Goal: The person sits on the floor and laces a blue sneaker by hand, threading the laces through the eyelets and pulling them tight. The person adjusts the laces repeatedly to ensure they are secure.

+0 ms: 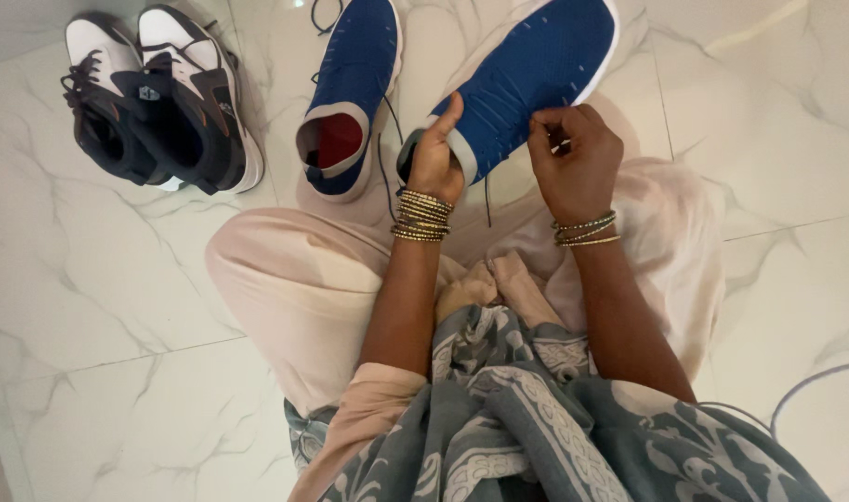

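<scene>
At the upper middle of the frame, the left hand [435,156] grips the collar end of a blue knit sneaker [526,74], thumb raised along the grey heel rim and fingers wrapped behind it. The right hand [573,158] sits against the shoe's side just right of the lacing, its fingers [556,125] curled narrowly together, pinching what looks like a dark lace. The sneaker is held above the person's lap, toe pointing to the top right. Its mate, a second blue sneaker [350,93] with a red lining, lies on the white marble floor [99,297] just to the left, apart from the held one. At the upper left stands a pair of black-and-white high-top sneakers [159,98], side by side. Both wrists carry stacked gold bangles [421,216].
</scene>
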